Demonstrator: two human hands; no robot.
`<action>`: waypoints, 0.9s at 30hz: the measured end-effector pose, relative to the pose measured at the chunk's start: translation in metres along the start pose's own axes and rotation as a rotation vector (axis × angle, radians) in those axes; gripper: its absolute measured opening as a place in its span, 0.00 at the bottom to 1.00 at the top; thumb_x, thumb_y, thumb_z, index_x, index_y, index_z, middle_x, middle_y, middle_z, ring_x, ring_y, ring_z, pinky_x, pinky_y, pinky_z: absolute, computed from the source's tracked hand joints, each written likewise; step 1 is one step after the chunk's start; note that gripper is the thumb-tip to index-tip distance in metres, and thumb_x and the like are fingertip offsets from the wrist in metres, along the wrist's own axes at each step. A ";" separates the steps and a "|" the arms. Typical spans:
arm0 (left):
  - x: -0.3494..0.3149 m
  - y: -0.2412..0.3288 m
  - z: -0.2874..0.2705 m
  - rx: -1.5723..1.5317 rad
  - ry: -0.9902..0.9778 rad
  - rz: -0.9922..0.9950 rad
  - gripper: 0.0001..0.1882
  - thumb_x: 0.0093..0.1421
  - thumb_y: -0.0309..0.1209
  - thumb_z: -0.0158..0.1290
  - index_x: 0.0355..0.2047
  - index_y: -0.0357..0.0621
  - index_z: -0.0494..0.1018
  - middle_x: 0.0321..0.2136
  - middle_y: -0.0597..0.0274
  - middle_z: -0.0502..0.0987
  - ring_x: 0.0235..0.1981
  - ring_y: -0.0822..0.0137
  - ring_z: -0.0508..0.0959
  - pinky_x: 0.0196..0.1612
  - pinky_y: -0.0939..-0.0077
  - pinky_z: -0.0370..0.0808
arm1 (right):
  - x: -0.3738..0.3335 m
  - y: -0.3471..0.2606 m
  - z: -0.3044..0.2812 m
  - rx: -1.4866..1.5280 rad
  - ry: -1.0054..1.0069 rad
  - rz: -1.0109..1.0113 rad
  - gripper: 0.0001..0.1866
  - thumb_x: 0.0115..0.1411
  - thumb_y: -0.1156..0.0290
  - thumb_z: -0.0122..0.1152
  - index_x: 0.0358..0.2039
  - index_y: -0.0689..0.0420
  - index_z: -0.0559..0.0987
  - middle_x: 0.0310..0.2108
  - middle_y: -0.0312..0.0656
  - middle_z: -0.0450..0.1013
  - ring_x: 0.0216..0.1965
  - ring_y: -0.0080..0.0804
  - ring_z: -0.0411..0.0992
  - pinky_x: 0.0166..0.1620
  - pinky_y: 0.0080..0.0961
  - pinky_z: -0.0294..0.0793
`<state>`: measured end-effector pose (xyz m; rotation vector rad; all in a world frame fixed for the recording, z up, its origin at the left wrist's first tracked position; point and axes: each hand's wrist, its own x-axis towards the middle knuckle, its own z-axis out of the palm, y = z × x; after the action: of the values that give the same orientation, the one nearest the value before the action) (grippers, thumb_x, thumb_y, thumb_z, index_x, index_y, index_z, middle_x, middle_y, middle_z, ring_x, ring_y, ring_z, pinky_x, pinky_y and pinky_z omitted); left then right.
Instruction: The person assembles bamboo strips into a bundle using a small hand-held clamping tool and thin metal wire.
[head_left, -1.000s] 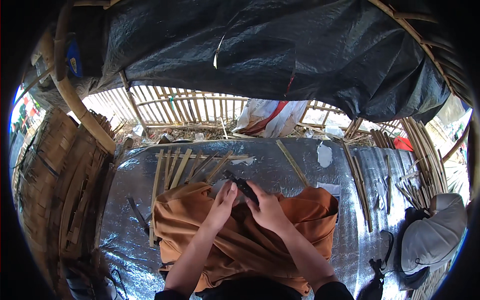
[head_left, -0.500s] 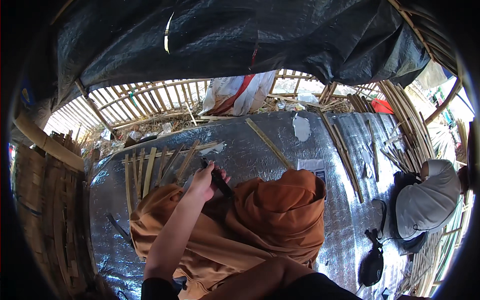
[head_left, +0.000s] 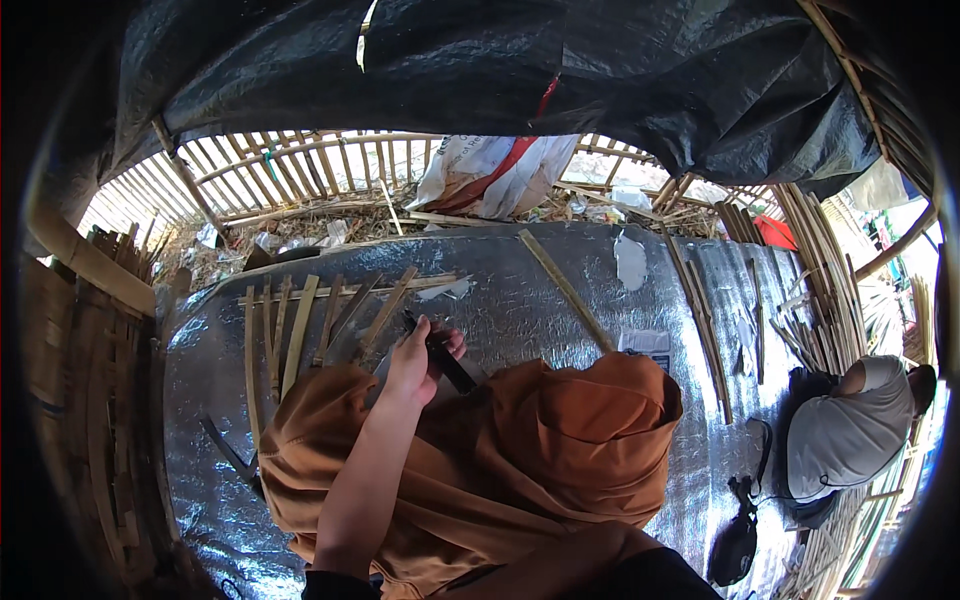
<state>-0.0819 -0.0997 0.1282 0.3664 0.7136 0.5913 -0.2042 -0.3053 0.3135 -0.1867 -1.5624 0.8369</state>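
My left hand (head_left: 412, 368) is raised in front of my knees, its fingers wrapped round a long, narrow black object (head_left: 452, 365). The object slants down to the right, and I cannot make out its exact kind. Brown cloth (head_left: 590, 430) drapes over my bent legs just below and right of this hand. My right forearm (head_left: 560, 565) crosses the lower edge, and its hand does not show. Several split bamboo strips (head_left: 298, 335) lie on the silver foil mat (head_left: 490, 290), left of and beyond my left hand.
One longer bamboo strip (head_left: 565, 290) lies ahead on the mat. A person in a grey top (head_left: 850, 430) sits at the right, near a black pouch (head_left: 735, 545). Bamboo strips (head_left: 825, 270) are piled at the far right. Black sheeting (head_left: 500, 70) hangs above a slatted bamboo wall (head_left: 330, 155).
The view has shifted a little, so the mat's far items sit slightly further right. My left hand keeps its hold on the black object, with little movement.
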 end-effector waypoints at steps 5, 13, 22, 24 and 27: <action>-0.002 0.013 0.000 0.076 0.058 0.130 0.23 0.76 0.47 0.45 0.50 0.35 0.68 0.43 0.46 0.80 0.48 0.52 0.83 0.52 0.58 0.80 | 0.000 0.021 -0.176 -0.977 -0.157 0.420 0.28 0.58 0.61 0.72 0.57 0.59 0.75 0.43 0.43 0.78 0.46 0.39 0.80 0.46 0.36 0.80; 0.016 0.019 -0.001 0.166 0.235 0.315 0.23 0.77 0.45 0.44 0.50 0.32 0.70 0.48 0.45 0.80 0.51 0.58 0.82 0.61 0.64 0.75 | -0.090 0.095 -0.303 -0.982 -0.129 1.119 0.29 0.54 0.60 0.76 0.49 0.63 0.75 0.41 0.50 0.80 0.41 0.51 0.80 0.46 0.42 0.79; -0.004 -0.002 0.003 1.614 0.411 0.745 0.33 0.69 0.44 0.56 0.63 0.30 0.65 0.61 0.33 0.70 0.65 0.40 0.70 0.65 0.50 0.66 | -0.132 0.178 -0.338 0.020 0.391 1.361 0.09 0.64 0.67 0.64 0.38 0.59 0.81 0.32 0.37 0.78 0.29 0.21 0.73 0.31 0.31 0.72; -0.040 -0.008 0.060 2.032 0.490 0.886 0.40 0.66 0.44 0.59 0.68 0.29 0.60 0.68 0.30 0.61 0.70 0.33 0.62 0.69 0.42 0.59 | -0.174 0.195 -0.353 0.001 0.556 1.155 0.09 0.66 0.66 0.64 0.38 0.58 0.81 0.32 0.35 0.78 0.30 0.21 0.73 0.31 0.28 0.72; -0.094 -0.032 0.114 1.425 -0.521 0.849 0.46 0.65 0.50 0.56 0.72 0.31 0.54 0.71 0.33 0.57 0.74 0.36 0.53 0.72 0.37 0.49 | -0.170 0.187 -0.350 0.132 0.987 1.267 0.13 0.68 0.58 0.66 0.40 0.55 0.80 0.32 0.35 0.78 0.31 0.22 0.77 0.31 0.25 0.74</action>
<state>-0.0462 -0.1957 0.2395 2.1358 0.3289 0.6399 0.0851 -0.1294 0.0453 -1.3521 -0.3020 1.4624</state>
